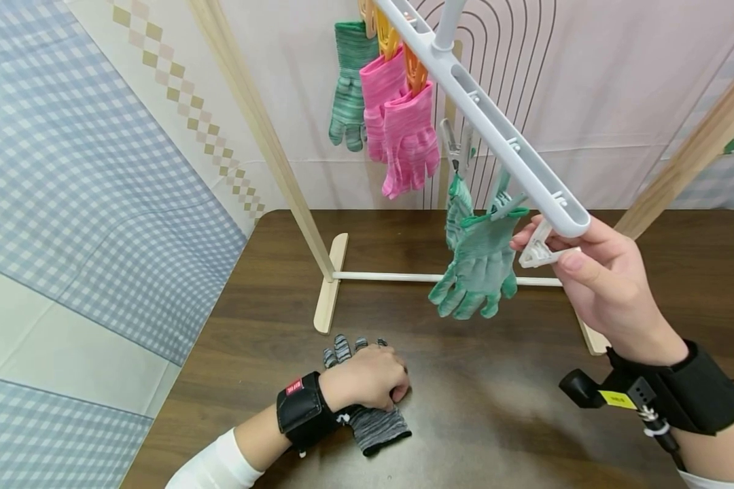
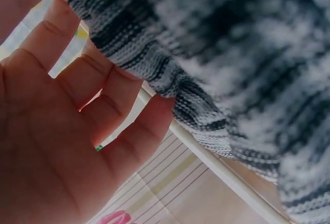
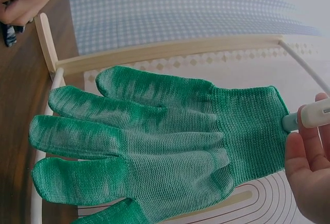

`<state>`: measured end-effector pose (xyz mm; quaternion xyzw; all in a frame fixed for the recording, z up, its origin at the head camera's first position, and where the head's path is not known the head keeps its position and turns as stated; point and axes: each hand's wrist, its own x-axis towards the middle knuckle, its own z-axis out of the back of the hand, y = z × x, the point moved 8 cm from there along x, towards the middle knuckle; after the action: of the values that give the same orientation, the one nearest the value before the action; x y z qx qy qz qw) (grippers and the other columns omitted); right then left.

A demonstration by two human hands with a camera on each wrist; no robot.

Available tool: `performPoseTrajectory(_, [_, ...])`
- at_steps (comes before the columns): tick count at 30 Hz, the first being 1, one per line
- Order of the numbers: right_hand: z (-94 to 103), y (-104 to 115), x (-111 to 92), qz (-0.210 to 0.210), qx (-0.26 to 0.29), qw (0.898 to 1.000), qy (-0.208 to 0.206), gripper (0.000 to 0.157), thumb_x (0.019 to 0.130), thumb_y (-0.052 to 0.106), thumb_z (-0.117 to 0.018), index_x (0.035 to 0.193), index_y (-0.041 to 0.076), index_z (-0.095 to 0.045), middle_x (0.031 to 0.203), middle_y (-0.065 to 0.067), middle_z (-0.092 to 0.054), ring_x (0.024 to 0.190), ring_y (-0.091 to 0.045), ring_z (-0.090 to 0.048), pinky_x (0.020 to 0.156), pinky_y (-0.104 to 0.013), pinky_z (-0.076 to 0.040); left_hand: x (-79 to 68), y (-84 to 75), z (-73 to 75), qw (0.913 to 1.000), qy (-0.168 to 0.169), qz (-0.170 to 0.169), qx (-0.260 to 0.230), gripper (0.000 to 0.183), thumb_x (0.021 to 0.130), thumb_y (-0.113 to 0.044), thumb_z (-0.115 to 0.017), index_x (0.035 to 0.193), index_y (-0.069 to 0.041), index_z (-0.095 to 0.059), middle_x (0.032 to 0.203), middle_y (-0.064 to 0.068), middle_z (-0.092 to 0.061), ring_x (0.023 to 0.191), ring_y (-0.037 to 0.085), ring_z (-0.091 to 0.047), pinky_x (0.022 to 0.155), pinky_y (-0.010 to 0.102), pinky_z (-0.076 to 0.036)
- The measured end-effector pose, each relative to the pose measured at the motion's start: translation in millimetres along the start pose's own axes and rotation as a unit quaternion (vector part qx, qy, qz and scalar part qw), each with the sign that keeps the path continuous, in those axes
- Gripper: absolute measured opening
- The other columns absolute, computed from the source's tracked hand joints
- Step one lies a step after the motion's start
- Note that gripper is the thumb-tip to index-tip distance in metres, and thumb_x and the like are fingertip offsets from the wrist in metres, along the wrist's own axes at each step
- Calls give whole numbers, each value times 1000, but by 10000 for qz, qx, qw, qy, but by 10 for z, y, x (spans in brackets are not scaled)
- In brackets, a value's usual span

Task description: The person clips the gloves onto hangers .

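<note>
My left hand [image 1: 370,377] holds a black-and-grey knitted glove [image 1: 379,429] low over the table. The glove's fingers stick out past the far side of the hand and its cuff points towards me. In the left wrist view the fingertips go behind the glove [image 2: 227,54]; the thumb's grip is hidden. At the near end of a white hanger bar [image 1: 501,136], my right hand [image 1: 612,285] pinches a white clothespin [image 1: 538,248] between thumb and fingers. Beside it a green glove [image 1: 480,261] hangs from a pale green clothespin [image 1: 503,200].
Another green glove [image 1: 459,207] hangs behind from a grey clothespin [image 1: 455,146]. Farther along hang pink gloves [image 1: 411,136] on orange and yellow clothespins and a darker green glove [image 1: 348,88]. A wooden stand [image 1: 269,136] with a white crossbar [image 1: 391,276] rises from the brown table [image 1: 251,380].
</note>
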<state>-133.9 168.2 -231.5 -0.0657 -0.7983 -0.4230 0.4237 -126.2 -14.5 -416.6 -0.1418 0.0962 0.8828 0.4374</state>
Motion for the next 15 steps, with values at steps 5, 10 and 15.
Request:
performPoseTrajectory(5, [-6, 1, -1, 2, -5, 10000, 3, 41, 84, -13, -40, 124, -16, -35, 104, -21, -55, 102, -29, -51, 95, -33, -32, -3, -9, -3, 9999, -62, 14, -99, 27, 68, -28, -74, 55, -26, -50, 60, -17, -44, 64, 4, -40, 60, 19, -31])
performPoseTrajectory(10, [-13, 3, -1, 12, 4, 10000, 1, 41, 84, -13, -40, 125, -16, -35, 105, -21, -54, 102, -30, -51, 95, -33, -32, 0, -18, 10, 9997, -149, -3, -200, 30, 69, -19, -72, 53, -23, -47, 52, -15, -38, 52, 2, -38, 56, 17, -29])
performPoseTrajectory(15, [-19, 0, -3, 6, -10, 10000, 5, 38, 84, -13, -40, 122, -16, -38, 106, -21, -54, 102, -29, -51, 95, -33, -33, -6, -25, 4, 9994, -110, 41, -325, 28, 70, -8, -65, 56, -23, -45, 53, -14, -36, 49, 2, -34, 54, 18, -28])
